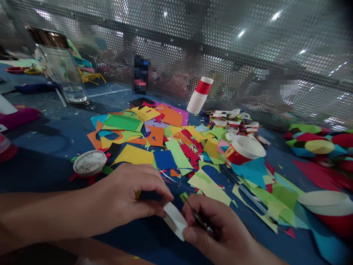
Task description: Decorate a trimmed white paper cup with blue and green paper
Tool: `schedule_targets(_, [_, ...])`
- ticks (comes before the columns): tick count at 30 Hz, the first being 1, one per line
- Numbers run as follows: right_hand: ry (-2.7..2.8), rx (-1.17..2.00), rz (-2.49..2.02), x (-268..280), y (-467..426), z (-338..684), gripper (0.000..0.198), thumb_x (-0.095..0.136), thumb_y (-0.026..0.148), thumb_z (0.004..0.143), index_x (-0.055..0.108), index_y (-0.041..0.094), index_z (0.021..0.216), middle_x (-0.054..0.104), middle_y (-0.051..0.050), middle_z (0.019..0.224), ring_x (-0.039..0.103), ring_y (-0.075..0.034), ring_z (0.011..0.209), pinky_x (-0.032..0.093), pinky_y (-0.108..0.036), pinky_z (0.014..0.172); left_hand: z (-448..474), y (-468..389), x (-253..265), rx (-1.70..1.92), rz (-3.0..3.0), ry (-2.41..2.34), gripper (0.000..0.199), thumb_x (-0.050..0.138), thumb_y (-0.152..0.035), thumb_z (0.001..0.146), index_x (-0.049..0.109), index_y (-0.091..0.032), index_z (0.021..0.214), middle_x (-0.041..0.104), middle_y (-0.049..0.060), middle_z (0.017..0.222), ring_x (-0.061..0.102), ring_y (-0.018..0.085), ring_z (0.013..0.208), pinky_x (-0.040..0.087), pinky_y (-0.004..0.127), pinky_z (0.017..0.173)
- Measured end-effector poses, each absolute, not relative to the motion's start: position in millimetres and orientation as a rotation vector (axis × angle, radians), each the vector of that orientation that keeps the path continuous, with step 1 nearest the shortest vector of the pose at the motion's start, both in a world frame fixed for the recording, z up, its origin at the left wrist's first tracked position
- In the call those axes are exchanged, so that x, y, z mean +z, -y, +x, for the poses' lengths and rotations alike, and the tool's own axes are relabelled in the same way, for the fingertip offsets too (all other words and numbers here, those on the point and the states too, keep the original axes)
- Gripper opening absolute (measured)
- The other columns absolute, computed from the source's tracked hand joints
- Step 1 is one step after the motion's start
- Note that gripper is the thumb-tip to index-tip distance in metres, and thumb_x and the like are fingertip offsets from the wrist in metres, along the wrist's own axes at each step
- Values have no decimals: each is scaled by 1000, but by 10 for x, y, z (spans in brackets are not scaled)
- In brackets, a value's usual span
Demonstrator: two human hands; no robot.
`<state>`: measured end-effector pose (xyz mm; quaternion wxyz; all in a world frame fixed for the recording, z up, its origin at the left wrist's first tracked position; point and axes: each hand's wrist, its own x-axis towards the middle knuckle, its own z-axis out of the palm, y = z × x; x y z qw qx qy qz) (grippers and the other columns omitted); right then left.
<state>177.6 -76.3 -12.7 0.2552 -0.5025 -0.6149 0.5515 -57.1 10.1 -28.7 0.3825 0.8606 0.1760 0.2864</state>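
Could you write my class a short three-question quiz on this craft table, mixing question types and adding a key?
1. Open: which hand holds the dark tool while also touching the white piece?
2. True or false: the glass bottle has its lid on.
3. Multiple choice: what colour is the band on the paper-cup stack? A) blue; B) red; C) green.

Key: 1. the right hand; 2. true; 3. B

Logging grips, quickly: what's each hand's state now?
Left hand: closed, holding a white curved paper piece.
Right hand: closed around a slim dark metal tool, also touching that piece.
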Motion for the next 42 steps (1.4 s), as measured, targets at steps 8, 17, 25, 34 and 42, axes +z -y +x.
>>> schedule_targets(8, [1652, 1508, -1401, -129, 747, 1759, 38, 65, 53, 91, 46, 23, 77, 38, 6, 69, 31, -11, 61, 24, -25, 54, -562, -62, -266, 903, 2250, -552, 17, 85, -19, 85, 72, -27, 92, 67, -6, 98, 61, 11, 97, 46, 20, 89])
schedule_targets(17, [1614, 1545, -1400, -111, 726, 1757, 57, 63, 76, 87, 44, 23, 76, 37, 6, 68, 29, -11, 62, 24, -26, 54, -563, -38, -218, 965, 2307, -552, 15, 77, -12, 89, 70, -25, 87, 67, -4, 92, 58, 14, 96, 46, 25, 88])
schedule_targets(25, [1615, 1535, -1417, -120, 750, 1731, 53, 66, 71, 86, 46, 23, 76, 37, 6, 68, 29, -11, 61, 24, -26, 54, -538, 26, -200, 1013, 2398, -503, 15, 66, -9, 96, 63, -22, 89, 65, -4, 91, 56, 12, 94, 44, 22, 90])
schedule_targets(34, [1561, 1628, -1276, -112, 778, 1829, 51, 71, 68, 86, 50, 22, 81, 43, 4, 74, 35, -12, 67, 29, -25, 58, -579, -32, -274, 708, 2038, -591, 33, 83, -30, 85, 68, -30, 114, 74, -5, 110, 68, 15, 99, 51, 24, 85])
schedule_targets(42, [1492, 1264, -1453, -168, 764, 1879, 56, 80, 68, 76, 62, 25, 107, 60, 2, 79, 44, -13, 63, 37, -26, 58, -559, -84, -277, 804, 1820, -688, 19, 79, -27, 85, 77, -28, 104, 77, -5, 83, 70, 12, 72, 54, 17, 65])
